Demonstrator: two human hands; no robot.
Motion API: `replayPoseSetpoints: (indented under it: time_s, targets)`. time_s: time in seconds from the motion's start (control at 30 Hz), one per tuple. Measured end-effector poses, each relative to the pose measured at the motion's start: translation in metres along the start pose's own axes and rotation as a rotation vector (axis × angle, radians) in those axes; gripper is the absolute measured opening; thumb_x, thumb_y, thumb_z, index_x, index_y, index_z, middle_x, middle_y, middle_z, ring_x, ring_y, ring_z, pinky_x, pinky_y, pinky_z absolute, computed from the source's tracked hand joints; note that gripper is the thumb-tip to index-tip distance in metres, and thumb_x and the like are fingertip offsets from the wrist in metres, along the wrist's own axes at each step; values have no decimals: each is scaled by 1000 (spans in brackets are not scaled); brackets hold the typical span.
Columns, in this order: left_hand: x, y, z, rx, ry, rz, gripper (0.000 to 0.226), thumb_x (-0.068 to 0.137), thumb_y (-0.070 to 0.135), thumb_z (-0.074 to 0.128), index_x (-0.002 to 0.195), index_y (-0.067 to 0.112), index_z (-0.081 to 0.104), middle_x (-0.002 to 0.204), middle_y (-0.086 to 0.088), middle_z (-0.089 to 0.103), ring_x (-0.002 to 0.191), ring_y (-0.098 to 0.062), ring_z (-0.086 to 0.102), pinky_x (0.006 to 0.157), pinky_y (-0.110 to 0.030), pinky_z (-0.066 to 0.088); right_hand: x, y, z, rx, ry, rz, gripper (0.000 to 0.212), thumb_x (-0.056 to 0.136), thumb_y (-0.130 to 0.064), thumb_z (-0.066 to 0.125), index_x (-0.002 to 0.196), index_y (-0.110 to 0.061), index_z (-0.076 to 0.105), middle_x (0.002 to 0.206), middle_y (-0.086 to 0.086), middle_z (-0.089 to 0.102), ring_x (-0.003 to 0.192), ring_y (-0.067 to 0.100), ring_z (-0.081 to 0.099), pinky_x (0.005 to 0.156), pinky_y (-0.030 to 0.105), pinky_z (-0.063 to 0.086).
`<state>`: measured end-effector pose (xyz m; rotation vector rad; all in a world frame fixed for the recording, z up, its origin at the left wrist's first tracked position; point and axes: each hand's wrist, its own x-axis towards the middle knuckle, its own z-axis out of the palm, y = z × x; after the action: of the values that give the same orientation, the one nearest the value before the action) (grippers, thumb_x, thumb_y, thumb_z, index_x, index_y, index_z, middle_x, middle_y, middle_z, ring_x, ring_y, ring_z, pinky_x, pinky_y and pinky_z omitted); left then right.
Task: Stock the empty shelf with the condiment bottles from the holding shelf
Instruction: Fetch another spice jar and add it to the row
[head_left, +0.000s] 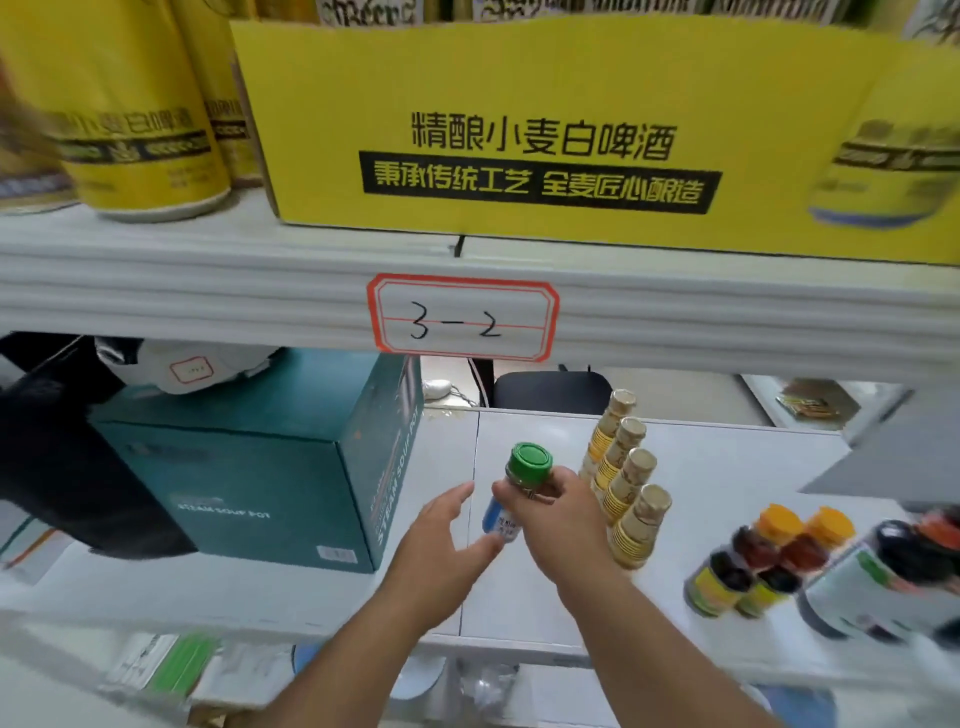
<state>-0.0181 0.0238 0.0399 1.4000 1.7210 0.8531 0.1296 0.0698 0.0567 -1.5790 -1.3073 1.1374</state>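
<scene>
Right hand (558, 512) curled around green-capped bottle (511, 491), gripping neck and upper body, above white shelf (701, 467). Bottle long axis near upright, cap tilted up and slightly right, blue-labelled base down-left. Left hand (441, 540) spread, fingers relaxed, thumb tip near bottle base, contact unclear. Gold-capped bottle row (626, 478) just right.

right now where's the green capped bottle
In the head view it is centre frame, held upright over the white shelf by the right hand, just left of the gold-capped bottle row, right of the teal box.
</scene>
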Motion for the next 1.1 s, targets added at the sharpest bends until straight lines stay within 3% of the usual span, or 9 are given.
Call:
replayPoseSetpoints:
  time_s: [0.2, 0.3, 0.4, 0.47, 0.57, 0.77, 0.93, 1.03, 1.1]
  targets:
    - [-60, 31, 10, -107, -160, 22, 73, 76, 54, 82, 141, 45, 50, 145, 16, 53, 131, -5, 51, 112, -34, 45, -85, -32, -63, 63, 13, -48, 24, 81, -35, 84, 101, -27, 72, 93, -12, 75, 82, -3, 68, 67, 16, 49]
    - [-87, 55, 29, -109, -254, 50, 58, 80, 43, 84, 132, 40, 57, 133, 16, 60, 122, -5, 58, 111, -33, 47, -116, -34, -95, 67, 65, -36, 23, 78, -35, 86, 95, -28, 73, 90, -12, 76, 81, -1, 71, 78, 25, 58]
    - [-107, 82, 52, -118, -326, 98, 40, 84, 36, 83, 119, 38, 64, 119, 17, 67, 107, -1, 64, 102, -29, 52, -142, -29, -130, 91, 140, -21, 37, 71, -44, 87, 100, -25, 72, 93, -11, 77, 88, 5, 73, 85, 36, 62]
    - [-121, 99, 71, -107, -388, 146, 37, 84, 40, 81, 117, 38, 67, 116, 18, 68, 105, -1, 66, 95, -29, 56, -162, -21, -158, 126, 177, -11, 38, 74, -44, 86, 103, -25, 74, 96, -10, 78, 90, 6, 74, 85, 34, 62]
    - [-140, 120, 100, -77, -465, 215, 29, 87, 44, 78, 114, 42, 67, 112, 23, 68, 105, 5, 62, 80, -15, 52, -193, -11, -198, 159, 217, -16, 17, 86, -33, 81, 101, -26, 76, 92, -10, 78, 86, 4, 74, 79, 26, 59]
    - [-176, 161, 173, -47, -701, 343, 38, 87, 31, 80, 122, 34, 66, 113, 18, 71, 104, 11, 62, 74, -4, 49, -246, 23, -276, 202, 453, 20, 15, 83, -26, 84, 96, -21, 78, 90, -4, 79, 86, 14, 76, 83, 37, 62]
    - [-220, 203, 254, -17, -834, 398, 33, 84, 25, 83, 114, 32, 70, 105, 13, 77, 100, -3, 71, 85, -24, 58, -298, 56, -353, 254, 627, 16, 16, 81, -19, 86, 94, -16, 78, 86, -2, 79, 79, 12, 75, 73, 26, 59]
    - [-252, 228, 300, 25, -889, 466, 23, 83, 29, 82, 103, 31, 71, 97, 15, 77, 94, -7, 72, 81, -21, 57, -331, 70, -398, 301, 710, 8, 17, 81, -13, 85, 96, -9, 77, 84, 2, 79, 71, 6, 72, 65, 18, 54]
    - [-275, 244, 327, 19, -915, 494, 27, 79, 34, 83, 103, 31, 72, 100, 13, 77, 97, -9, 72, 89, -30, 58, -352, 79, -426, 310, 747, 1, 17, 82, -12, 85, 96, -8, 77, 83, 1, 79, 68, 4, 70, 63, 16, 53]
